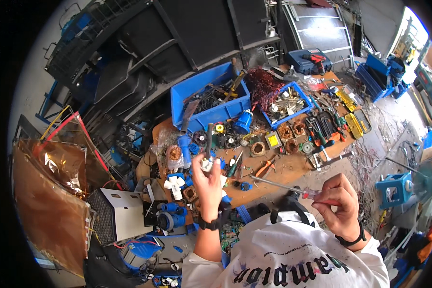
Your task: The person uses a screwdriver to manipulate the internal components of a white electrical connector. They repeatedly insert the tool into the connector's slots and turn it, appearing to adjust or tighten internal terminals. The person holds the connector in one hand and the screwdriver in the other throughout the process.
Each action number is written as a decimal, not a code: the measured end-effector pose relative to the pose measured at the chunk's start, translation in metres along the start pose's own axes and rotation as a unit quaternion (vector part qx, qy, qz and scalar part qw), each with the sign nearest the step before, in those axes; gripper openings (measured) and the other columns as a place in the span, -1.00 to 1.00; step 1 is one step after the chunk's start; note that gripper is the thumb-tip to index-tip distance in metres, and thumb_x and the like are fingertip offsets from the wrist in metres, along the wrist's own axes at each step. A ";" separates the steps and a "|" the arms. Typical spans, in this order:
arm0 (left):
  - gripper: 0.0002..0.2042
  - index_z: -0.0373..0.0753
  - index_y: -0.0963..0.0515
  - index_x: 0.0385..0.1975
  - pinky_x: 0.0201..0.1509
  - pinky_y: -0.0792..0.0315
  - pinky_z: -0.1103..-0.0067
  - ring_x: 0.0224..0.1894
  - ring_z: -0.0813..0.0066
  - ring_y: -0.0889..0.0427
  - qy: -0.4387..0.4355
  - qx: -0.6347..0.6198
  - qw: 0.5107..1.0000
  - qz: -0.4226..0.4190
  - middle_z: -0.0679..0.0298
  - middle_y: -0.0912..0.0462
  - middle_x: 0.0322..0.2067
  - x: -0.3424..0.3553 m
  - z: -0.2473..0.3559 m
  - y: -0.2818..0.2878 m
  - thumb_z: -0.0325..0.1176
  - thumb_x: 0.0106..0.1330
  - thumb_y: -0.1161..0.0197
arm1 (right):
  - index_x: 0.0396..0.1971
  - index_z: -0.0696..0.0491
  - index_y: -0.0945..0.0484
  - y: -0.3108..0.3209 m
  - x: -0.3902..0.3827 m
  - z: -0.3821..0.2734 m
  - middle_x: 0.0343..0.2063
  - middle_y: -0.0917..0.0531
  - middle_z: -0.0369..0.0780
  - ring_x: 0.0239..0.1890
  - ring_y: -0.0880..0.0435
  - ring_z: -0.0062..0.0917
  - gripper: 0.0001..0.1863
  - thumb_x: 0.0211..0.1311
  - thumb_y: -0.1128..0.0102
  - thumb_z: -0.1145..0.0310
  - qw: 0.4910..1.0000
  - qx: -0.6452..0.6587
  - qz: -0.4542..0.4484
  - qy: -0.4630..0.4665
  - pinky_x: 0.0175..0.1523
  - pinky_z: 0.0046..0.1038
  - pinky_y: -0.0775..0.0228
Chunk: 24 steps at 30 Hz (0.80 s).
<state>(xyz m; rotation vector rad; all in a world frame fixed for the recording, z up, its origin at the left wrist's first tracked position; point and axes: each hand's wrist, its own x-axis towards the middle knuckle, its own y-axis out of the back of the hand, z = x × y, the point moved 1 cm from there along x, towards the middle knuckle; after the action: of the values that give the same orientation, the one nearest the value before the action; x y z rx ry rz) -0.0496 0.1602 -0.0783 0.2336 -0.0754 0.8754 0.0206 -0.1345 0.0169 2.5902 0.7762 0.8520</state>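
From here, the right hand grips a long steel screwdriver with a translucent red handle — shaft pointing left, tip just short of the left hand, whose fingers pinch a small whitish part.

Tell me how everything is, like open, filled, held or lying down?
Screwdriver: held in the right hand, tip pointing left
Small pale part: held in the left hand
Big blue bin: open-topped, filled
Smaller blue tray: open-topped, filled
Yellow case: looks open
Orange pliers: lying on the table
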 end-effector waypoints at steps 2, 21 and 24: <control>-0.69 -0.34 -0.40 -0.09 -0.14 -0.41 0.45 -0.25 0.23 -0.53 -0.191 0.280 0.939 0.054 0.11 -0.54 -0.24 0.021 -0.008 0.004 -0.44 0.20 -0.27 | -0.36 0.12 -0.59 0.001 -0.004 0.004 -0.40 -0.48 -0.18 -0.42 -0.52 -0.51 -0.72 -0.16 -0.39 0.64 1.000 0.001 0.014 -0.009 -0.42 -0.58 -0.44; -0.72 -0.21 -0.38 -0.03 -0.54 -0.33 0.64 -0.53 0.61 -0.42 0.135 -0.389 0.902 -0.129 0.23 -0.52 -0.29 0.035 -0.011 -0.036 -0.19 0.42 -0.01 | -0.28 0.17 -0.55 0.028 -0.017 0.020 -0.39 -0.55 -0.18 -0.39 -0.53 -0.43 -0.74 0.00 -0.36 0.47 0.980 0.002 0.066 -0.188 -0.26 -0.50 -0.36; -0.64 -0.22 -0.39 0.00 -0.54 -0.28 0.61 -0.55 0.60 -0.36 0.174 -0.466 0.839 -0.222 0.24 -0.51 -0.25 0.009 0.013 -0.064 -0.07 0.44 0.10 | -0.23 0.18 -0.56 0.036 -0.021 0.035 -0.40 -0.56 -0.18 -0.40 -0.54 -0.44 -0.71 0.07 -0.34 0.37 0.974 0.046 0.031 -0.219 -0.25 -0.51 -0.35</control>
<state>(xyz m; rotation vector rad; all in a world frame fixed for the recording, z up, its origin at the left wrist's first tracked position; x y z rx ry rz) 0.0058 0.1246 -0.0752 -0.8048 -0.0964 0.3263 0.0419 -0.1799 -0.0039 2.7476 0.6183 0.2405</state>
